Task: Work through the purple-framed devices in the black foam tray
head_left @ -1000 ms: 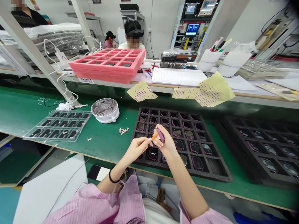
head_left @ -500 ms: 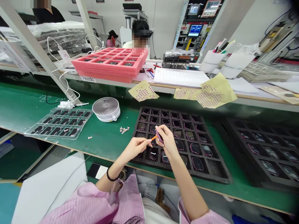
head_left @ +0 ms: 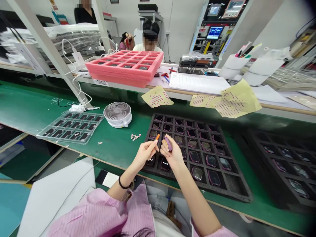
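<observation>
Shelf-edge label (head_left: 101,82): characters too blurred to read
Lit device screen (head_left: 165,163): white lettering, illegible
Blue monitor (head_left: 214,33): text too small

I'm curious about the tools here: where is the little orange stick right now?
In the head view, the orange stick is in the left hand, just left of the purple device in the right hand, over the dark foam tray.

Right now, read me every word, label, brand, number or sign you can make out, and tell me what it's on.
No text reads clearly.
Shelf-edge label below the pink foam tray: characters, too blurred.
Paper sheet: faint print, too small.
Blue monitor: lines too small.
Lit screen in the dark foam tray: white marks, too small.
Purple item in the right hand: none visible.
</observation>
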